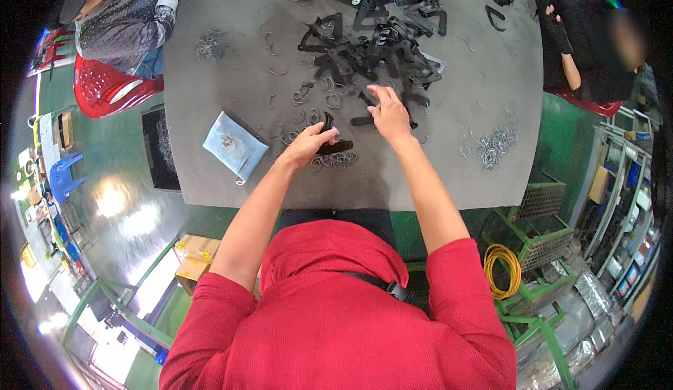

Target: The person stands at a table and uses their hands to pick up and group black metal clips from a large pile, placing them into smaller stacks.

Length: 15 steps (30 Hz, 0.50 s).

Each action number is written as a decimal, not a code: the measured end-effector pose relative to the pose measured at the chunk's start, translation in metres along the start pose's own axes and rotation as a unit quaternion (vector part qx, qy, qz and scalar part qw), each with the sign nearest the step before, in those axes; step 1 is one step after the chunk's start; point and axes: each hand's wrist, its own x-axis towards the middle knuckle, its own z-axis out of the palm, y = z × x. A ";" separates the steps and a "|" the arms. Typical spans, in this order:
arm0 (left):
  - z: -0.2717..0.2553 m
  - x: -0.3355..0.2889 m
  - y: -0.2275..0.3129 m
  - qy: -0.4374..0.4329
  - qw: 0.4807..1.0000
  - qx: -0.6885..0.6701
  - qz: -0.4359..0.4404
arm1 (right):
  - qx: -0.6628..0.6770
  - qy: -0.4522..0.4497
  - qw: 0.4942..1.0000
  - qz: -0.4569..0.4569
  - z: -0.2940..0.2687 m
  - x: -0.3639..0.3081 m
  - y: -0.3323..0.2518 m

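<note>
My left hand [307, 145] is closed on a black angular bracket [338, 147], whose one arm points away from me and another to the right. My right hand [390, 114] has its fingers apart at the near edge of a pile of similar black brackets [392, 50]; I see nothing in its grip. Some dark pieces lie right beside its fingertips. Between and below the hands are loose curved wire clips [332, 100], several of them partly under the held bracket.
A light blue cloth pouch [235, 147] lies left on the grey table [280, 190]. Heaps of wire clips sit at right [496, 146] and far left [212, 44]. People sit at both sides, one on a red chair [105, 92]. A yellow hose coil [502, 271] hangs at lower right.
</note>
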 end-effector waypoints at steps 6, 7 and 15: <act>-0.014 0.006 -0.007 0.004 0.998 -0.041 0.049 | 0.039 -0.127 0.990 0.056 0.005 0.029 0.016; -0.015 0.006 -0.009 0.041 0.996 -0.019 0.082 | 0.046 -0.103 0.993 0.039 0.005 0.025 0.013; 0.026 0.007 0.009 0.096 0.944 0.281 0.141 | -0.010 0.062 0.998 0.019 0.011 -0.012 -0.054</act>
